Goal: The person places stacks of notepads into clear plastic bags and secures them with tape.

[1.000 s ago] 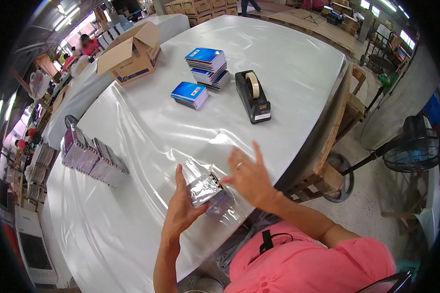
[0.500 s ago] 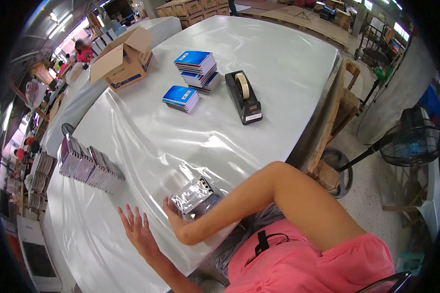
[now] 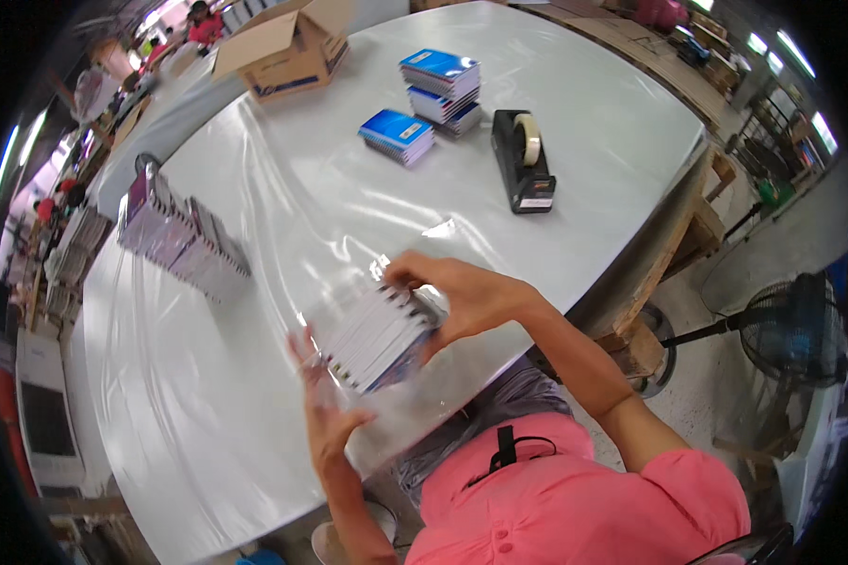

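A small stack of spiral notebooks [image 3: 375, 341], in clear plastic film, is in front of me near the table's front edge, with page edges and dark coils showing. My right hand [image 3: 457, 294] grips its right end, fingers over the far corner and thumb on the near side. At its left end is my left hand [image 3: 328, 414], thumb and fingers spread, seemingly against the loose film; motion blurs the fingertips. Past them stand a blue-covered notebook stack [image 3: 441, 87], a smaller blue notebook pile [image 3: 398, 135] and a black tape dispenser [image 3: 523, 162] with a pale roll.
Film-wrapped notebook stacks [image 3: 181, 235] stand at the table's left. An open cardboard box [image 3: 297, 61] sits at the far left. Glossy plastic covers the table [image 3: 207, 405]. A black fan [image 3: 793, 330] stands beyond the wooden edge at right; people are in the far left background.
My right hand has gone from the stack's left side to its right end. My left hand has come from the open table to the stack's left end. The view has shifted.
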A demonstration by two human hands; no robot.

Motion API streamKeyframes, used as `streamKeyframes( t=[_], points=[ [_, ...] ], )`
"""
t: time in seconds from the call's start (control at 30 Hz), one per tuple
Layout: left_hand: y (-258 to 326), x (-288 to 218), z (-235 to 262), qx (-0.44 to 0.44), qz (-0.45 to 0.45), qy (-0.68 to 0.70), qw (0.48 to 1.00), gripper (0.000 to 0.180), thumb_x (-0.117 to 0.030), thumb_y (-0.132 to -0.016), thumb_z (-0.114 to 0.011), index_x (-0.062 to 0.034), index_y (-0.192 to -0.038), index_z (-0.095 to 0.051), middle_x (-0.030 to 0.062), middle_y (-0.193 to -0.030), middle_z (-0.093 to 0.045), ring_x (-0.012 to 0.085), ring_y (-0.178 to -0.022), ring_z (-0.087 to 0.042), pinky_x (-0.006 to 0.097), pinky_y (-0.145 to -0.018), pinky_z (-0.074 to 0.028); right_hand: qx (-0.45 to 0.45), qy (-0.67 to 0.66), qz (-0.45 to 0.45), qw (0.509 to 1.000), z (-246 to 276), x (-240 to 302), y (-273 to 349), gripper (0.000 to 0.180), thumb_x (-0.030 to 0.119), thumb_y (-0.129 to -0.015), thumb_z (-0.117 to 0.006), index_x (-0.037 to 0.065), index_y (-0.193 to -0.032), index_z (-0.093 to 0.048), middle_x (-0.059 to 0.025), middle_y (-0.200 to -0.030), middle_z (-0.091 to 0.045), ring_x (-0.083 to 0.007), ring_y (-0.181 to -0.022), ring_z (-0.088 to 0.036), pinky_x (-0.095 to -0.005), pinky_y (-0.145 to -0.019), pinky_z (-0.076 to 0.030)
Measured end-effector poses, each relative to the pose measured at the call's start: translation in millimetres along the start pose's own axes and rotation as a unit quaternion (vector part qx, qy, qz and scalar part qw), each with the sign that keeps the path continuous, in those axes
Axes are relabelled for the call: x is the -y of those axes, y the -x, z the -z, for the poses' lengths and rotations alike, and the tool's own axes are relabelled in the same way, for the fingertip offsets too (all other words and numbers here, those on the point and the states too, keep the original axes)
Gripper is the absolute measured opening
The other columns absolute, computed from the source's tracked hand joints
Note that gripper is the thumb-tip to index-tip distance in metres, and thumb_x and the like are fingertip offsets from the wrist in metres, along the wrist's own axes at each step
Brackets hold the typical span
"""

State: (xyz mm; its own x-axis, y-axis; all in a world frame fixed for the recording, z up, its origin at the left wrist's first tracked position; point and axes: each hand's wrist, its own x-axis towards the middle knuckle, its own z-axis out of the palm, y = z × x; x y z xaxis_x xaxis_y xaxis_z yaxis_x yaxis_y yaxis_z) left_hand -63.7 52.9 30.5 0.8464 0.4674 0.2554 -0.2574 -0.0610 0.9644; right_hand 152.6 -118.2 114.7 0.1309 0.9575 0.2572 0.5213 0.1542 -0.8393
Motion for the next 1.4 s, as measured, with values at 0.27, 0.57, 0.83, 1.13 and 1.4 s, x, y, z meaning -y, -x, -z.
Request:
streamKeyframes(
  t=[0.27,0.57,0.83,1.13,1.4],
  points=[
    [-42,32,-56,0.062,0.003,0.008,0.998,0.146,-0.030,-0.044,-0.096,-0.0114,-0.154,-0.002,0.0151,-0.158,-0.016,0.0299,-0.145,-0.022,0.043,-0.118,-0.021,-0.190,-0.149,-0.064,0.968,-62,-71,47,0.080,0.010,-0.063,-0.090,0.003,-0.127,-0.042,-0.0105,-0.117,-0.054,-0.0179,-0.116,-0.052,-0.0341,-0.106,-0.040],
    [-38,15,-30,0.096,0.036,-0.003,0.995,0.147,-0.050,-0.038,-0.092,-0.0122,-0.155,-0.010,0.0167,-0.159,-0.014,0.0321,-0.147,-0.015,0.045,-0.118,-0.019,-0.109,-0.149,-0.086,0.979,-58,-81,41,0.095,0.018,-0.061,-0.091,0.004,-0.135,-0.034,-0.0141,-0.124,-0.052,-0.0260,-0.122,-0.050,-0.0370,-0.109,-0.037],
    [-86,-130,-17,0.351,-0.156,-0.501,0.776,0.080,-0.048,-0.053,-0.083,-0.0320,-0.129,-0.061,0.0096,-0.158,-0.023,0.0409,-0.146,-0.010,0.059,-0.115,-0.019,-0.027,0.144,0.143,0.979,21,23,12,0.051,0.009,-0.057,-0.082,0.010,-0.104,-0.063,-0.0078,-0.144,-0.043,-0.0305,-0.138,-0.032,-0.0450,-0.114,-0.028],
    [-106,-157,-19,0.431,-0.079,-0.628,0.643,0.042,-0.036,-0.072,-0.077,-0.0291,-0.113,-0.071,0.0071,-0.156,-0.029,0.0473,-0.140,-0.024,0.056,-0.111,-0.030,0.013,0.207,0.141,0.968,32,45,4,0.016,0.009,-0.064,-0.079,0.006,-0.067,-0.063,-0.0069,-0.144,-0.043,-0.0303,-0.138,-0.032,-0.0482,-0.109,-0.028],
    [-82,-116,-39,0.194,0.185,-0.351,0.897,0.102,-0.046,-0.081,-0.072,-0.0027,-0.152,-0.013,0.0374,-0.143,-0.034,0.0464,-0.133,-0.039,0.043,-0.107,-0.037,0.002,0.166,0.141,0.976,25,44,6,0.014,0.004,-0.062,-0.077,0.007,-0.068,-0.064,-0.0099,-0.149,-0.038,-0.0321,-0.140,-0.028,-0.0517,-0.114,-0.024]
  ],
)
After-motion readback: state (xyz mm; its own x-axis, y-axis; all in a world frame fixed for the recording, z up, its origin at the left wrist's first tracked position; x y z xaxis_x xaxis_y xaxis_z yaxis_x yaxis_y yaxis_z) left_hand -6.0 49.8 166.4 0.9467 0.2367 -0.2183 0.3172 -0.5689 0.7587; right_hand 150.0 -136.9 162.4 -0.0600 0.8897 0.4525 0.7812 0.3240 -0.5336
